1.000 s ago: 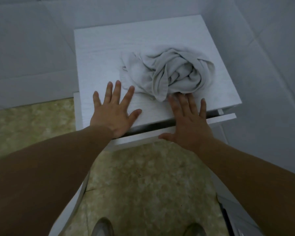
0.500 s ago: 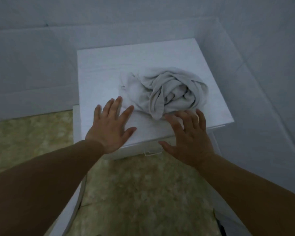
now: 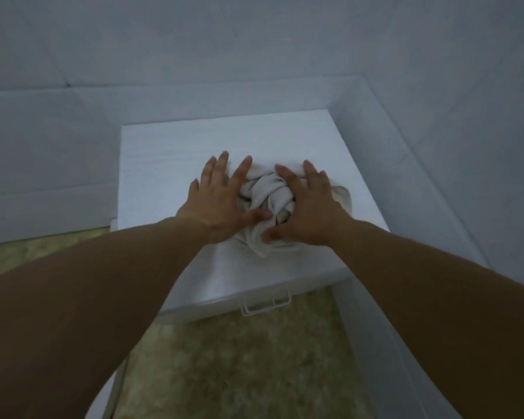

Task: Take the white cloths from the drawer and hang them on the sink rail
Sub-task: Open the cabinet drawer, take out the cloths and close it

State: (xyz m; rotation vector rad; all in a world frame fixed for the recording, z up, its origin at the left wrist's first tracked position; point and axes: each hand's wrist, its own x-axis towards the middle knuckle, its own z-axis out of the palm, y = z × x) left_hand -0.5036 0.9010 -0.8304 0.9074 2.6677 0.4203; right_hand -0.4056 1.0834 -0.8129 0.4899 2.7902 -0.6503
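A crumpled bundle of white cloths (image 3: 266, 195) lies on top of a white drawer cabinet (image 3: 164, 164). My left hand (image 3: 221, 198) lies on the bundle's left side with fingers spread and straight, thumb against the cloth. From the right, my right hand (image 3: 306, 204) covers the bundle, fingers stretched over it and thumb at its front fold. Much of the cloth is hidden under both hands. The drawer (image 3: 212, 300) below the top is pushed in, its white wire handle (image 3: 265, 305) showing at the front.
The cabinet stands in a corner between pale tiled walls (image 3: 254, 55), the right wall (image 3: 451, 146) close beside it. A beige mottled floor (image 3: 239, 367) stretches in front. A white curved edge (image 3: 115, 385) shows at the lower left.
Both hands moved forward from the cabinet's front edge onto the cloth bundle. The drawer, slightly out a second ago, is now pushed in. The view has tilted up.
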